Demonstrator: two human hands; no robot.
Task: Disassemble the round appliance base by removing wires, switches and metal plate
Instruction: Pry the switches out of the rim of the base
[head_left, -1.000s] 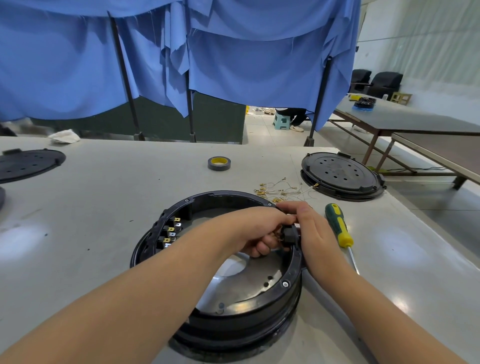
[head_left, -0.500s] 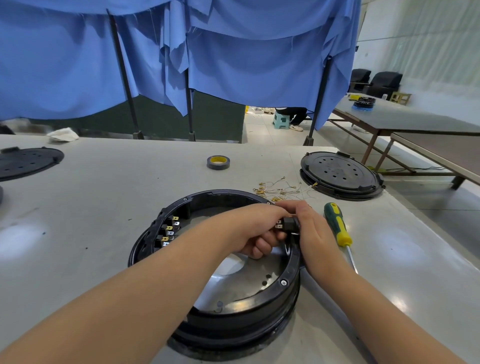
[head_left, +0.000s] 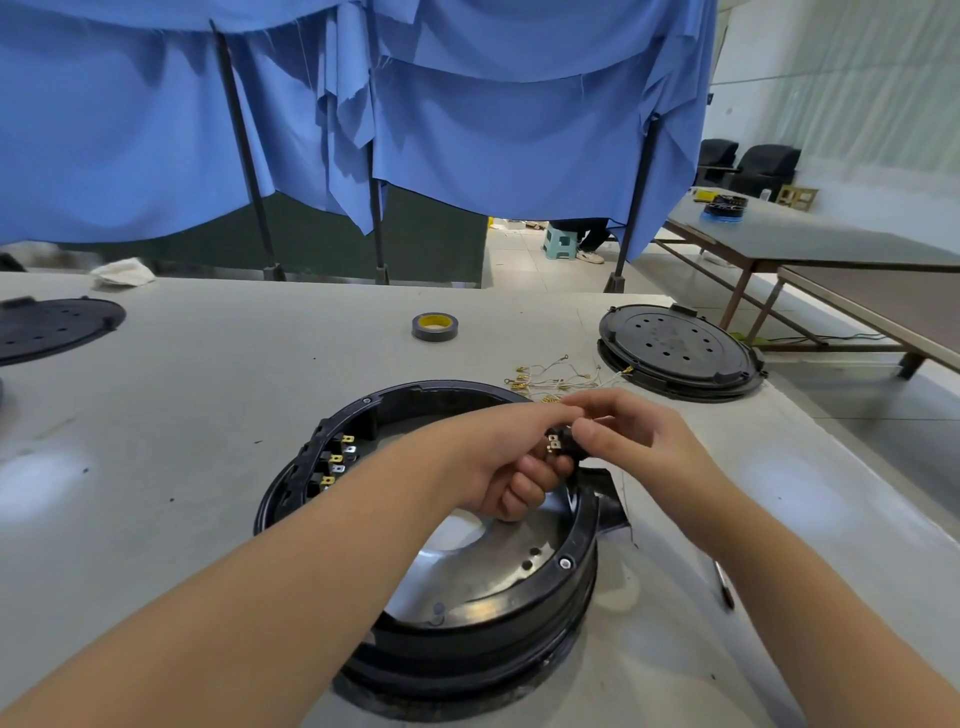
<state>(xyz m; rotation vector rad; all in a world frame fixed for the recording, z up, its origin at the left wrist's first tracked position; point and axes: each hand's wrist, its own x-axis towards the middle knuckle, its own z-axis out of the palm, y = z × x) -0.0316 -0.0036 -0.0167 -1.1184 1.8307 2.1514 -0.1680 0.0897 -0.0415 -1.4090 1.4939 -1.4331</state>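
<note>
The round black appliance base lies on the grey table, with a shiny metal plate inside it. Several switches with brass tabs sit in its left wall. A small black switch is lifted just above the base's right rim, where an empty slot shows. My left hand grips the switch from the left and my right hand pinches it from the right. A bunch of thin loose wires with brass ends lies on the table just beyond my hands.
A grey tape roll lies at mid table. One black round cover sits at the right, another at the far left. A screwdriver tip shows under my right forearm. Blue curtains hang behind the table.
The small black switch has come out of the base's right rim and sits higher between both hands. My right hand has lifted off the rim, uncovering the empty slot.
</note>
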